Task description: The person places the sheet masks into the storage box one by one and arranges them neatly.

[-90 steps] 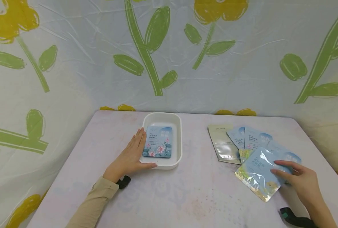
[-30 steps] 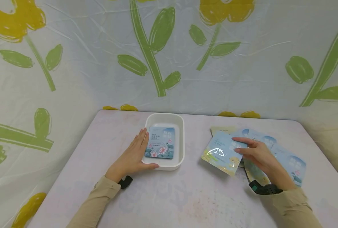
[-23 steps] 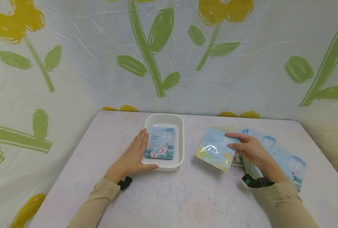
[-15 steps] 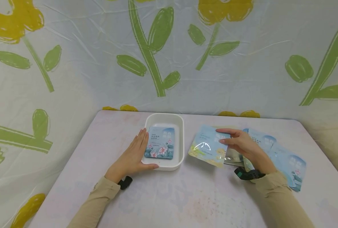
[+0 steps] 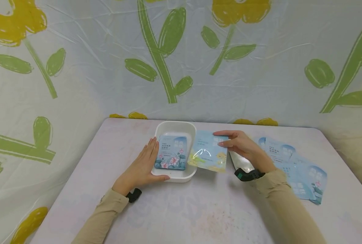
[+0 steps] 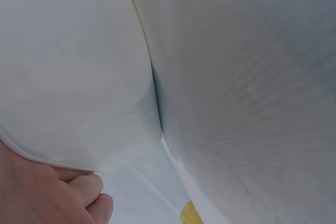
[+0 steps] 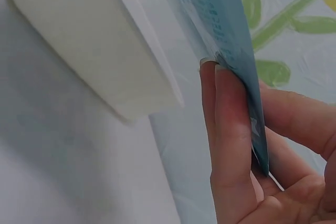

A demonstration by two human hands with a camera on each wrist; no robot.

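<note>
My right hand pinches a light-blue face mask sachet by its right side. The sachet is lifted, and its left edge overlaps the right rim of a white tray. In the right wrist view, the sachet stands between the thumb and fingers beside the tray's outer wall. Straight fingers of my left hand rest along the tray's left rim, the thumb at its front corner. Inside the tray lies a blue sachet with pink flowers. The left wrist view shows the left hand against the tray wall.
Several blue sachets lie fanned out on the right of the table. A silvery-green sachet is partly hidden under my right wrist. A flower-printed cloth hangs behind the table's back edge.
My right hand has picked up the light-blue sachet from the right-hand pile and carried it left to the tray's right rim. The left hand stays in place on the tray.
</note>
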